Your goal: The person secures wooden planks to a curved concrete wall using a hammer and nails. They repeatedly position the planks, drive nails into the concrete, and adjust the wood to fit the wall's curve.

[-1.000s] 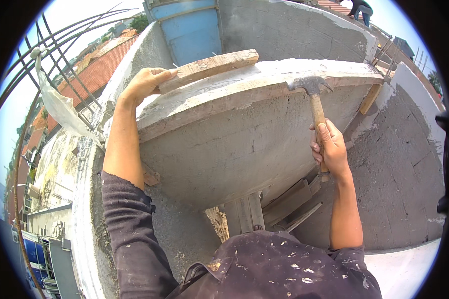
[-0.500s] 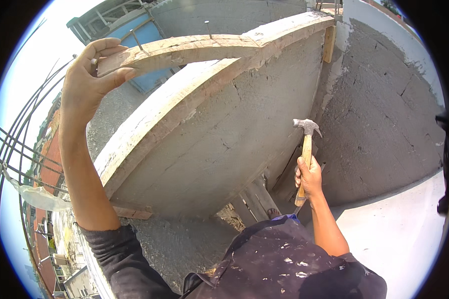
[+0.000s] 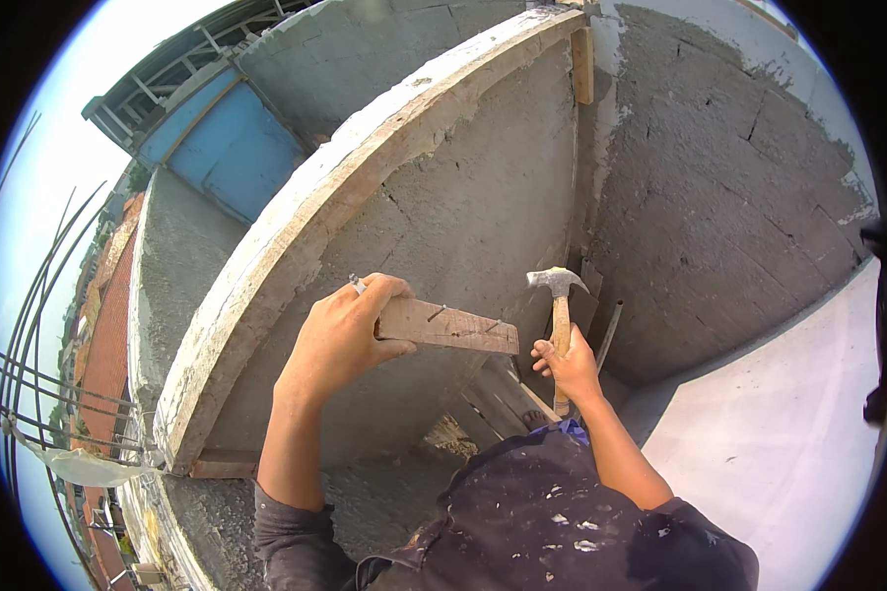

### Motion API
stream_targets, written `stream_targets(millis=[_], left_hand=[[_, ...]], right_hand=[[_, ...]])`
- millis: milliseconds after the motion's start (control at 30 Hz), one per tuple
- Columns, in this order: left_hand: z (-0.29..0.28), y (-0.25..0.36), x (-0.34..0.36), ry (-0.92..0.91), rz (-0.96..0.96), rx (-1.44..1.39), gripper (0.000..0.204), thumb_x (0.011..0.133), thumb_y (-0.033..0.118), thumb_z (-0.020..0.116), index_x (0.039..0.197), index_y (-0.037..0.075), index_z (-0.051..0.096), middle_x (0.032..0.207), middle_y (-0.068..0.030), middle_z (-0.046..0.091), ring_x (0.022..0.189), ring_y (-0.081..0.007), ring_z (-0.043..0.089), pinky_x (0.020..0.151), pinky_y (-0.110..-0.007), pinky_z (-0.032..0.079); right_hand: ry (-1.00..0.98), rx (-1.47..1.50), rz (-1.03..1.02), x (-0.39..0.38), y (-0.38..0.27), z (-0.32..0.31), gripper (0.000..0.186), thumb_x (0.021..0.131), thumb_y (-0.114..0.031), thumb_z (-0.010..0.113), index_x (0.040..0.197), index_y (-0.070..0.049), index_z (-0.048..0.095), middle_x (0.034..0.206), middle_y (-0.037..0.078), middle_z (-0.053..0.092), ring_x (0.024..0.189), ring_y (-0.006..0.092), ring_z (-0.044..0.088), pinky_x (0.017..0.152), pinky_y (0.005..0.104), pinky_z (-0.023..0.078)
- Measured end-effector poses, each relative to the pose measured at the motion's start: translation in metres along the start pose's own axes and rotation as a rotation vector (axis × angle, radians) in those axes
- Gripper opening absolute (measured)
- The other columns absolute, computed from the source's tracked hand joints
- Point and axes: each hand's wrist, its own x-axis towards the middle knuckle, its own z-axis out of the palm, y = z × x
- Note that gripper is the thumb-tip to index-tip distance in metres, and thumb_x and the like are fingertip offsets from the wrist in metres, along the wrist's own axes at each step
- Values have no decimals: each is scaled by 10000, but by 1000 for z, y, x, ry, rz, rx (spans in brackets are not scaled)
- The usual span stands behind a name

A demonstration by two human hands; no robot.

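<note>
My left hand (image 3: 340,330) is closed around one end of a short wooden plank (image 3: 453,328), held in front of the wall. Two nails stick out of the plank's upper face, and its free end points right, toward the hammer. A small pale object (image 3: 357,284) pokes out between the fingers of that hand; its kind is unclear. In my right hand (image 3: 570,362) is a claw hammer (image 3: 560,288) with a wooden handle, gripped partway down, its metal head up. Behind both hands rises a plastered wall (image 3: 365,246) with a wooden strip (image 3: 306,212) along its top edge.
A rough grey block wall (image 3: 719,207) stands on the right above a pale smooth surface (image 3: 769,394). Boards (image 3: 498,394) lie low near my foot. Dark steel bars (image 3: 34,325) and a plastic bag (image 3: 94,465) are at the left, with roofs beyond.
My left hand has brought the plank down and toward me, off the wall's top edge. The hammer has shifted slightly left and down in my right hand. My view has turned too.
</note>
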Motion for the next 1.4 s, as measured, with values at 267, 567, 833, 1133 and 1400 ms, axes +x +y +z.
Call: stream_targets(millis=[267,567,833,1133,1400], left_hand=[[76,-42,-67,-180,-536,-101,657,668,149,971,1249,51,680,1086,-180,762,1000,-339,733,876,-424,576],[187,-37,-201,-205,-939,-383,740,650,131,995,1299,18,657,1206,-192,759,1131,-358,730,971,-449,571],[251,2,-259,357,-1087,-735,773,621,40,993,1291,-51,617,1057,-113,738,935,-202,704,854,-343,584],[303,-19,-243,700,-1116,-1144,749,691,-6,948,1349,15,590,1224,-101,702,1094,-201,675,957,-329,558],[301,-20,-231,635,-1057,-1201,778,723,-58,891,1423,15,560,1339,-123,678,1229,-223,632,1045,-358,534]], right_hand=[[88,279,-147,125,-62,20,458,1109,-370,597,1388,-11,546,745,16,585,546,69,519,489,269,441],[-225,-383,-258,213,-111,21,520,1072,-430,622,1426,-51,593,787,76,669,727,170,678,682,393,541],[-65,-153,-362,225,-106,36,512,1113,-412,574,1465,-43,526,706,1,563,542,63,545,463,254,442],[-193,-147,-370,219,-98,43,493,1093,-428,594,1354,-11,565,730,49,620,566,119,582,519,321,489],[-229,-163,-330,216,-105,48,494,1083,-427,608,1385,-40,553,710,16,578,610,85,577,480,315,451]])
